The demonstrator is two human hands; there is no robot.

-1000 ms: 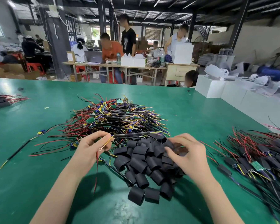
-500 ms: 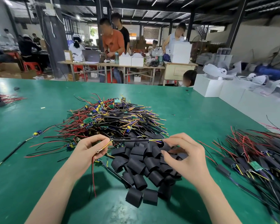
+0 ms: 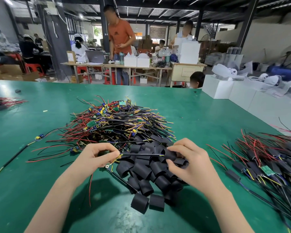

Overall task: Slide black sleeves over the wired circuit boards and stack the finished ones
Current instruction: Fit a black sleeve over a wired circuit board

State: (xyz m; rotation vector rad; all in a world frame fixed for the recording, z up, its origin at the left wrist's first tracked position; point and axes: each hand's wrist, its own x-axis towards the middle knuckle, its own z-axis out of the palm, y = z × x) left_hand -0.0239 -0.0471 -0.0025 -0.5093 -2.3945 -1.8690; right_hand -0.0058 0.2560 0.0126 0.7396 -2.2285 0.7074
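The left hand pinches one wired circuit board, its fingers curled around it and its black cable running right toward the right hand, whose fingers close on a black sleeve atop the sleeve pile on the green desk. The frayed wire tips could likely snag the sleeve's rim, or the flattened sleeve stay shut. The finished stack lies far right

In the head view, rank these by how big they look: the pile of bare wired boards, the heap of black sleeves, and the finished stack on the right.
1. pile of bare wired boards
2. finished stack, cut off by the frame edge, so its rank is unsure
3. heap of black sleeves, partly hidden by the right hand
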